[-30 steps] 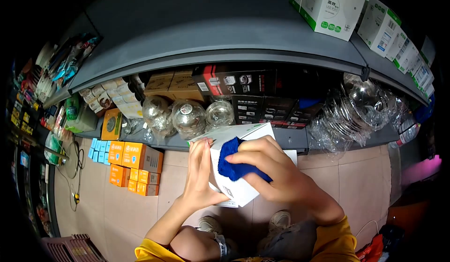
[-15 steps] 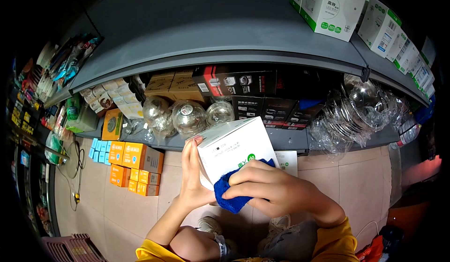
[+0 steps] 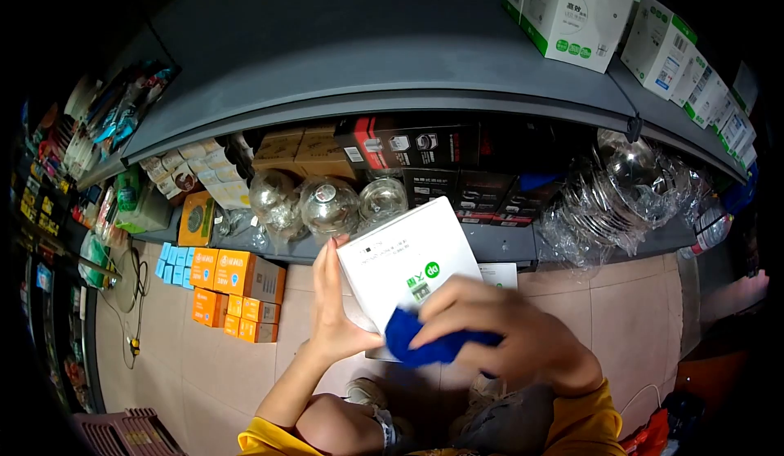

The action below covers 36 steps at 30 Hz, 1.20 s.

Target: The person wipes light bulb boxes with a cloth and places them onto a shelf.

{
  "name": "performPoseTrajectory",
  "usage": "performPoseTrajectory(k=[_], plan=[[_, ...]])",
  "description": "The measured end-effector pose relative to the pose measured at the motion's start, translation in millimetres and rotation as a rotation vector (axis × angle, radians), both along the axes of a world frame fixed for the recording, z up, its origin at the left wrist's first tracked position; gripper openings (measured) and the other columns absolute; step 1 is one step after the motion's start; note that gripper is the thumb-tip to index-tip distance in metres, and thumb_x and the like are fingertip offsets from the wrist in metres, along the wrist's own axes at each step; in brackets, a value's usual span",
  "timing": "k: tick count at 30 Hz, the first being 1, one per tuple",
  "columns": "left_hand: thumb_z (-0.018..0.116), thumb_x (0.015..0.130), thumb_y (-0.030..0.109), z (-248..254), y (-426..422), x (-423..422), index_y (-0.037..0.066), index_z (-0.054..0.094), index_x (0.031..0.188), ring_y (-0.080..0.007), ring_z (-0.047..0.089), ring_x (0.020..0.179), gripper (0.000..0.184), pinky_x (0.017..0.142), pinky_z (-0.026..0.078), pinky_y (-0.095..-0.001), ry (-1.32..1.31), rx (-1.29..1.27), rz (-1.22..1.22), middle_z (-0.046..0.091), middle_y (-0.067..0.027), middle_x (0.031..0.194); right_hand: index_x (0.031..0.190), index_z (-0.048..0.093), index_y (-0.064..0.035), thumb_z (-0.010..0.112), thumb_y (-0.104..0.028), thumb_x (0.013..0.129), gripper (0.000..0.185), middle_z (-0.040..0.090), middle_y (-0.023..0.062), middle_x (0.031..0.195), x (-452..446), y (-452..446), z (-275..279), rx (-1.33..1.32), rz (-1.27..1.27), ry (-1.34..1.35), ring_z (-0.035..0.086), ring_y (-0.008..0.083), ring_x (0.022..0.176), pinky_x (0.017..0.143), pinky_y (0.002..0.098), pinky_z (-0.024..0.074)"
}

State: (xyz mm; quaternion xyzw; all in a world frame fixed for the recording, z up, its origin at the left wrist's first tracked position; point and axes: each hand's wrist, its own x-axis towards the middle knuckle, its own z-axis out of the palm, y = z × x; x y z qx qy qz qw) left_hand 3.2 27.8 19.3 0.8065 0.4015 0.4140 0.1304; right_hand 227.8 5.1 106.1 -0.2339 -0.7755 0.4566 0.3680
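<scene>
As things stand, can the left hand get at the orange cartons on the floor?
Probably, once freed: the left hand holds the green-printed white box, but nothing visible blocks the tiled floor between that hand and the orange cartons.

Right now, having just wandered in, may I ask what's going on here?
Someone is apparently wiping a white box. Their left hand holds its left side, while the right hand, blurred, holds a bunched blue cloth at its near edge. Orange boxes are stacked on the floor to the left.
</scene>
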Motion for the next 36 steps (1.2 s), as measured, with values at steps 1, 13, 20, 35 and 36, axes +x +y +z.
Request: performPoseTrajectory(k=[1, 13, 20, 35, 36], plan=[[0.087, 0.041, 0.032, 4.7, -0.7, 1.8, -0.002, 0.004, 0.139, -0.0387, 0.031, 0.123, 0.133, 0.100, 0.029, -0.0463, 0.013, 0.009, -0.024, 0.028, -0.0251, 0.132, 0.098, 0.059, -0.0033, 0.058, -0.002, 0.071, 0.027, 0.054, 0.0109, 0.092, 8.6, 4.5, 2.1, 0.059, -0.033, 0.050, 0.055, 0.0235, 0.086, 0.076, 0.0344, 0.0438], [0.087, 0.042, 0.035, 4.2, -1.0, 6.6, -0.001, 0.006, 0.139, -0.0401, 0.029, 0.123, 0.132, 0.099, 0.028, -0.0494, -0.001, 0.056, -0.088, 0.024, -0.0266, 0.133, 0.107, 0.055, 0.0011, 0.057, -0.005, 0.081, 0.027, 0.056, 0.0153, 0.096, -2.7, 22.9, -18.4, 0.257, -0.780, 0.060, 0.057, 0.0257, 0.083, 0.075, 0.0309, 0.0450], [0.087, 0.042, 0.035, 1.6, -1.1, 5.2, -0.001, 0.007, 0.139, -0.0409, 0.032, 0.122, 0.132, 0.099, 0.029, -0.0506, -0.030, 0.086, -0.078, 0.025, -0.0261, 0.132, 0.108, 0.055, -0.0008, 0.056, -0.002, 0.078, 0.030, 0.054, 0.0149, 0.101, -5.4, 20.1, -16.4, 0.467, -0.735, -0.187, 0.050, 0.0305, 0.090, 0.078, 0.0353, 0.0431], [0.088, 0.042, 0.037, -15.8, 0.9, -1.2, 0.000, 0.006, 0.140, -0.0385, 0.033, 0.121, 0.133, 0.099, 0.029, -0.0473, -0.156, 0.027, -0.035, 0.025, -0.0261, 0.132, 0.097, 0.064, -0.0059, 0.058, 0.010, 0.064, 0.037, 0.057, 0.0071, 0.099, -9.4, 7.7, -19.7, 0.399, -0.174, -0.039, 0.052, 0.0246, 0.090, 0.078, 0.0332, 0.0443], [0.088, 0.042, 0.037, -17.3, 0.8, -2.3, 0.000, 0.006, 0.140, -0.0385, 0.033, 0.121, 0.133, 0.099, 0.029, -0.0473, -0.157, 0.027, -0.035, 0.025, -0.0261, 0.132, 0.098, 0.064, -0.0057, 0.059, 0.009, 0.066, 0.035, 0.057, 0.0071, 0.099, -9.4, 6.9, -18.9, 0.392, -0.138, -0.041, 0.052, 0.0244, 0.090, 0.078, 0.0329, 0.0446]])
